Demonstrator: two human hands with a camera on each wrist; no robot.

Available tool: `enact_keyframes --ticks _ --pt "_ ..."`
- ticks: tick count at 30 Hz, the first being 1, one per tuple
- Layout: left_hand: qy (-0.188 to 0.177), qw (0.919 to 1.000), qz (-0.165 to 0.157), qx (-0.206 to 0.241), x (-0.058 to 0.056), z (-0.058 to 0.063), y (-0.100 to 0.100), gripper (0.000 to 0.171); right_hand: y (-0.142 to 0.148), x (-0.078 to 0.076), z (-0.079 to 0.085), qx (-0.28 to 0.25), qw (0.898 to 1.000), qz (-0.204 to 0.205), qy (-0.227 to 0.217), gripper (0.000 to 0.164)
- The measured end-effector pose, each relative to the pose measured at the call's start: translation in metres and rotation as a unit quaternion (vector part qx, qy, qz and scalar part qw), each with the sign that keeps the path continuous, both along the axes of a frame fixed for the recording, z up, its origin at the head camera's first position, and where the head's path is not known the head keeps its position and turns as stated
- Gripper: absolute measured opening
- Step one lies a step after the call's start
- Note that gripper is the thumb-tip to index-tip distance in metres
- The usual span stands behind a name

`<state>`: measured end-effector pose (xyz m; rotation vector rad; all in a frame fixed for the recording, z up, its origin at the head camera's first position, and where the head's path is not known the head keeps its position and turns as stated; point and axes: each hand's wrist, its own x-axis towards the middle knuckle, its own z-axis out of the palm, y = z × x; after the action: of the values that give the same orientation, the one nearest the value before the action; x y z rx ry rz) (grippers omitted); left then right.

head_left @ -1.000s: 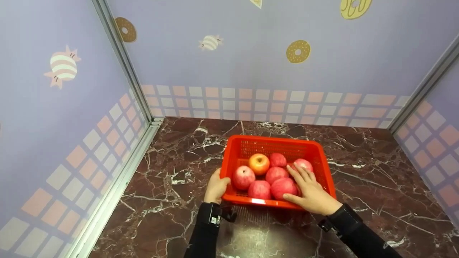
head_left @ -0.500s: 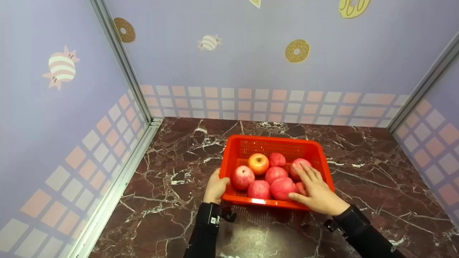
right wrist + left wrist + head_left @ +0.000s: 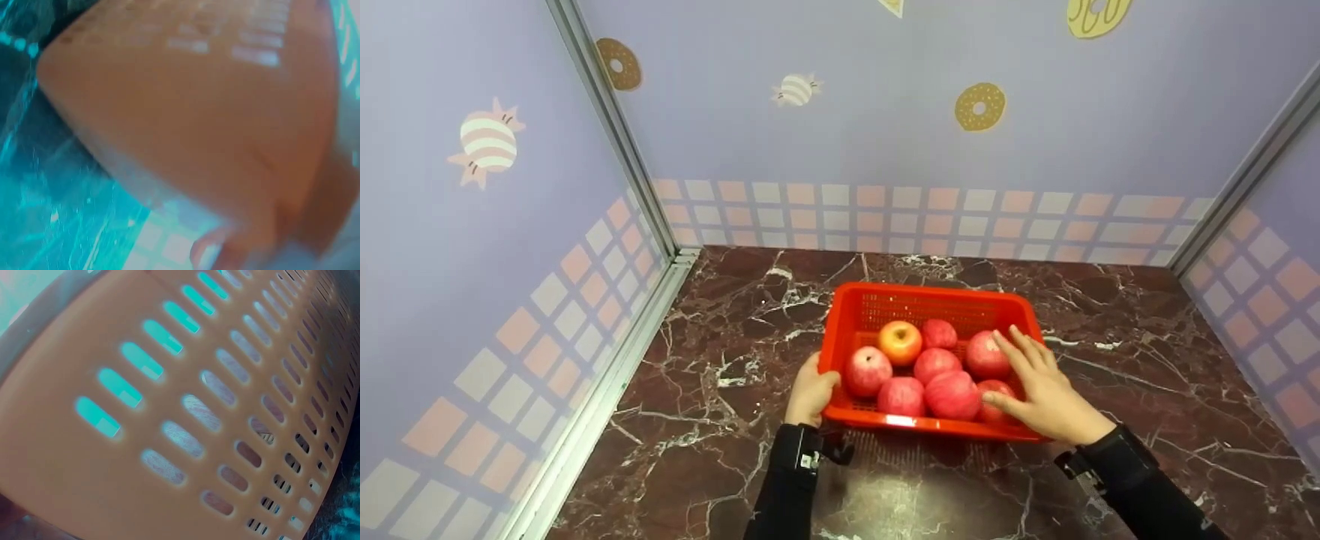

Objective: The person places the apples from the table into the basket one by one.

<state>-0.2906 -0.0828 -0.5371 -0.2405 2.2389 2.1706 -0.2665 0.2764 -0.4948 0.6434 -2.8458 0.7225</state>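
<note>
A red plastic basket point(image 3: 934, 292) with slotted walls sits on the counter in the head view, tilted a little. Several red apples point(image 3: 952, 395) lie in it, plus one yellow-orange apple point(image 3: 900, 343). My left hand point(image 3: 810, 394) grips the basket's left rim, thumb over the edge. With fingers spread and fairly straight, my right hand point(image 3: 1050, 394) hovers over the basket's right front corner, holding nothing. Near its fingertips lies a red apple point(image 3: 987, 354); whether they touch is unclear. The left wrist view is filled by the basket's slotted wall point(image 3: 112, 455), the right wrist view by its blurred outer side point(image 3: 169, 124).
The basket stands on a dark reddish marble countertop point(image 3: 720, 450) with white veins. Lilac panels point(image 3: 885, 135) with printed sweets close it in at the back and both sides. A metal track point(image 3: 607, 405) runs along the left edge.
My right hand has moved right, off the apples toward the basket's right rim, uncovering the apples at that end. My left hand and the basket have stayed nearly still.
</note>
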Motion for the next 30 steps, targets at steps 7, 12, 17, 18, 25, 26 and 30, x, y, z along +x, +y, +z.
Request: enact_keyframes --ticks 7,12,17,18,25,26,30 --pt "-0.001 1.0 0.002 -0.001 -0.001 0.0 0.0 0.07 0.022 -0.013 0.014 0.016 0.998 -0.053 -0.028 0.094" --pt "0.0 1.0 0.003 -0.003 0.0 0.001 0.0 0.071 0.039 -0.027 0.019 0.03 0.994 -0.097 -0.025 0.099" --pt "0.001 1.0 0.0 -0.001 0.0 0.0 0.0 0.07 0.051 -0.04 0.019 0.051 0.989 -0.139 -0.018 0.102" --pt "0.0 1.0 0.0 -0.001 -0.001 -0.001 0.0 0.07 0.053 -0.042 0.019 0.055 0.988 -0.146 -0.016 0.102" --pt "-0.002 1.0 -0.001 0.004 -0.002 -0.002 0.0 0.069 0.067 -0.056 0.014 0.066 0.982 -0.177 0.001 0.103" --pt "-0.001 1.0 -0.002 0.006 -0.001 -0.002 0.001 0.07 0.069 -0.058 0.013 0.069 0.981 -0.181 0.002 0.103" --pt "-0.004 1.0 -0.001 0.008 -0.001 -0.002 0.002 0.071 0.075 -0.063 0.009 0.072 0.979 -0.19 0.0 0.103"
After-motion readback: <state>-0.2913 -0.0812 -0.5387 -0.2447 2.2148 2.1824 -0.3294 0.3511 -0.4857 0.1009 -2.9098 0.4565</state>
